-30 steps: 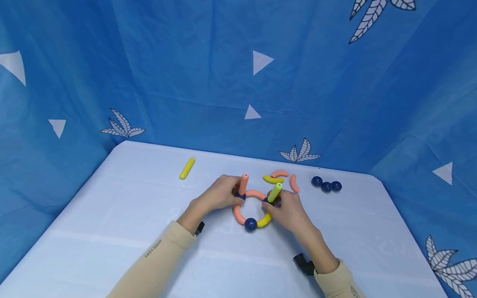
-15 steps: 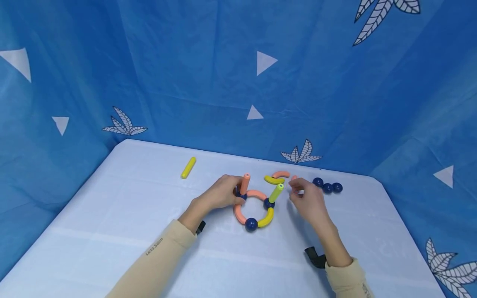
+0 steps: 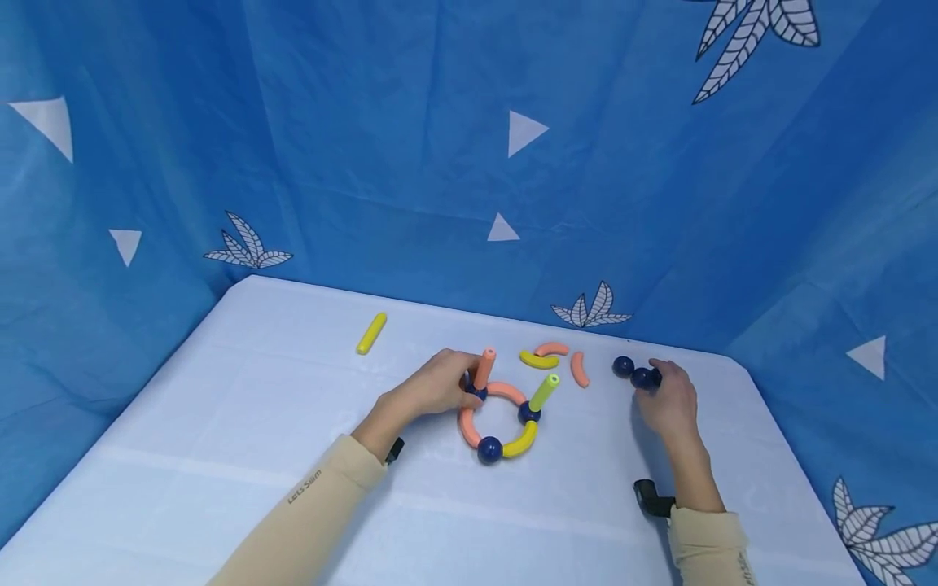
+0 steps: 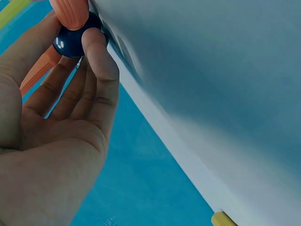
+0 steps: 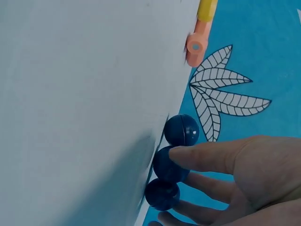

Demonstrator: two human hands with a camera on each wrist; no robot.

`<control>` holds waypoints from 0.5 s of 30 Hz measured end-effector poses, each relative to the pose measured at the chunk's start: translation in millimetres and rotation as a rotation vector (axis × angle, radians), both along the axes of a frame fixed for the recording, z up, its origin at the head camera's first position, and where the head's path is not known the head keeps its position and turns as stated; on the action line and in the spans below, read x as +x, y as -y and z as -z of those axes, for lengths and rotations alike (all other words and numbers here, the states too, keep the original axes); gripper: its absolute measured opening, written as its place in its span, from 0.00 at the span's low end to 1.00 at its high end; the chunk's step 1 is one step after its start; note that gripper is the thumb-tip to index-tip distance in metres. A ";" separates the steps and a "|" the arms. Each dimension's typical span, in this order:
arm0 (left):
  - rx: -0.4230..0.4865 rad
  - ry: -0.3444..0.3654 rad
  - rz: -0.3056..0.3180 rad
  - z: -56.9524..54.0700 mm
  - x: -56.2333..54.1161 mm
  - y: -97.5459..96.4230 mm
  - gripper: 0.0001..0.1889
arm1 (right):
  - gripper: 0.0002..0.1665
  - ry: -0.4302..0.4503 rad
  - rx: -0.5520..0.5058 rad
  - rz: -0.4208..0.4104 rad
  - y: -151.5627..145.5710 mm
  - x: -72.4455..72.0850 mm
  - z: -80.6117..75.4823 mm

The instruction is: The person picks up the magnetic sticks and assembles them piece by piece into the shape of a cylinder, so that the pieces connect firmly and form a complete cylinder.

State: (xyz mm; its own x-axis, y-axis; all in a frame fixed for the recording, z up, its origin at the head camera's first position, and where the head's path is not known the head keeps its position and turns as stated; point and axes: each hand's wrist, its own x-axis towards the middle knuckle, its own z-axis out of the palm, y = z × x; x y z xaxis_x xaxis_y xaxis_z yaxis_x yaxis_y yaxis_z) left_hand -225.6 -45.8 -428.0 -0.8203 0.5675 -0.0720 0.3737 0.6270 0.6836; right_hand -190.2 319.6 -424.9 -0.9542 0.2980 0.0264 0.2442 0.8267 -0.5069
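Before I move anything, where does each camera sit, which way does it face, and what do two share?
Head: worn on the head, looking forward and down at the white table; tan sleeves, left hand and right hand show.
Left wrist: on that wrist, looking along the palm at a glossy dark blue ball with a ribbed orange rod; the left hand's fingers hold the ball.
Right wrist: on that wrist, facing three glossy dark blue balls; the right hand shows partly, at them.
Shared: head and right wrist both show those three balls.

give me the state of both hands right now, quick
Left hand: closed, pinching a navy ball.
Right hand: at the row of three navy balls; whether it grips any cannot be told.
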 end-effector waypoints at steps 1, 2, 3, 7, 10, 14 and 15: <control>-0.002 -0.002 0.004 0.5 0.4 -0.1 0.13 | 0.36 0.013 0.000 0.004 -1.2 -0.2 1.1; -0.004 -0.003 0.008 0.6 0.7 0.0 0.13 | 0.36 0.021 0.001 0.008 -2.3 -0.6 2.4; -0.005 -0.002 0.011 0.3 1.0 0.2 0.14 | 0.36 0.025 0.003 0.010 -2.8 -1.0 3.1; 0.003 0.003 0.023 -0.9 1.7 1.1 0.14 | 0.36 0.019 0.001 0.015 -3.1 -1.3 4.1; 0.025 0.016 0.029 -1.1 1.7 2.1 0.15 | 0.36 0.015 -0.004 0.020 -2.3 -1.3 4.0; 0.039 0.038 0.036 -0.6 1.4 3.2 0.17 | 0.36 0.012 -0.018 0.023 -1.2 -1.2 3.7; 0.040 0.044 0.037 -0.5 1.3 3.5 0.18 | 0.36 0.012 -0.020 0.022 -1.2 -1.2 4.0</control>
